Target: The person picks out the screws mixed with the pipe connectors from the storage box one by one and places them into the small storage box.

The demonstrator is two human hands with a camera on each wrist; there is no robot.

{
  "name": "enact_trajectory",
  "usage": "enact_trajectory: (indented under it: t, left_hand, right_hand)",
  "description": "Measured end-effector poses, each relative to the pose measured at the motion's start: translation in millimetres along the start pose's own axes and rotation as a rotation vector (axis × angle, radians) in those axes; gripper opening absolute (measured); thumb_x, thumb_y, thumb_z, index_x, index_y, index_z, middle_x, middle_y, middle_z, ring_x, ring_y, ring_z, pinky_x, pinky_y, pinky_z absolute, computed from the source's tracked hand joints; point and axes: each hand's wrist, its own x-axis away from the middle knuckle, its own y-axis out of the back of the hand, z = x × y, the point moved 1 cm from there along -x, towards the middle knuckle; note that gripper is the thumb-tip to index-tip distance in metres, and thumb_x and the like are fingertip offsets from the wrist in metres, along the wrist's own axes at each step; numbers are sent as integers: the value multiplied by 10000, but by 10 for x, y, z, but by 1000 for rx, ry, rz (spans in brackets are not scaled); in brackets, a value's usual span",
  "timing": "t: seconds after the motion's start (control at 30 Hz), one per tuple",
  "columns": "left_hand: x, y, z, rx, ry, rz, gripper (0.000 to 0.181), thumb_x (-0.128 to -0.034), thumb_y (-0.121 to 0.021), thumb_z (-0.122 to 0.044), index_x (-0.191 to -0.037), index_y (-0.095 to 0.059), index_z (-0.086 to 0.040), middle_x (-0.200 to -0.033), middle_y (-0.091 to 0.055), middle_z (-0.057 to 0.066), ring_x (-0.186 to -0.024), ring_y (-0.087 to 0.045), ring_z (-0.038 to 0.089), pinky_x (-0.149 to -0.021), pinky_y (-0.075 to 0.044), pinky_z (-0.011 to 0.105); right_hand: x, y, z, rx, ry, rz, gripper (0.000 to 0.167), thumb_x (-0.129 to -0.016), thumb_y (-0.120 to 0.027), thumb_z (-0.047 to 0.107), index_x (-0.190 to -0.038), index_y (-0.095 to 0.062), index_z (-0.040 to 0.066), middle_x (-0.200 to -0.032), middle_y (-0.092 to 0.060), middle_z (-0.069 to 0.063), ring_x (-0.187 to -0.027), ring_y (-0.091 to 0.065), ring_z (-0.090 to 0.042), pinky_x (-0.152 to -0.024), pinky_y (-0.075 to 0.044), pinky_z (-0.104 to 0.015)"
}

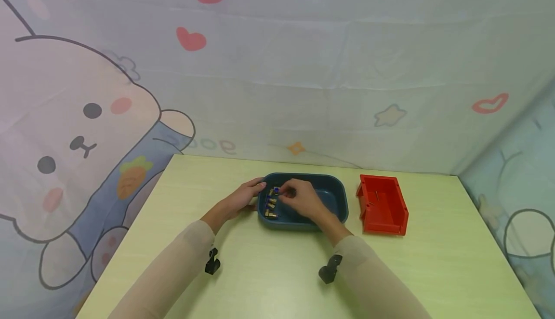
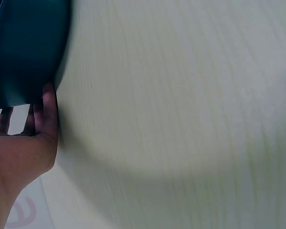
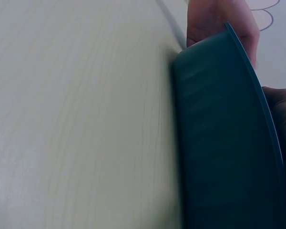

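Note:
A dark blue tray stands on the table, with several small brass and blue fittings along its left side. My left hand holds the tray's left end, thumb at the rim; in the left wrist view the fingers of that hand lie against the end of the tray. My right hand is inside the tray, fingers bent beside the fittings; whether it pinches one cannot be made out. In the right wrist view the tray's outer wall hides most of that hand.
To the right of the tray stands a red bin with a few small screws in it. The pale table reaches back to a printed cloth hanging behind it.

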Motion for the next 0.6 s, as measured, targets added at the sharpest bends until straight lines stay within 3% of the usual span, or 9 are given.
enact_trajectory:
  t: [0.3, 0.6]
  left_hand:
    - [19, -4, -14, 0, -5, -7, 537, -1149, -455, -406, -1649, -392, -219, -1619, -456, 133, -1537, -355, 349, -1073, -505, 506]
    - [13, -4, -5, -16, 2, -9, 554, -1146, -457, -424, -1654, -381, -219, -1634, -438, 116, -1547, -337, 335, -1076, -502, 503]
  right_hand:
    - [-44, -59, -2, 29, -1, 79, 83, -932, -803, 64, -1003, -767, 39, -926, -715, -37, -823, -652, -126, -759, -569, -275]
    - [-63, -74, -33, 100, 47, 146, 85, -916, -821, 67, -977, -764, 53, -892, -703, -19, -799, -630, -103, -739, -544, -247]
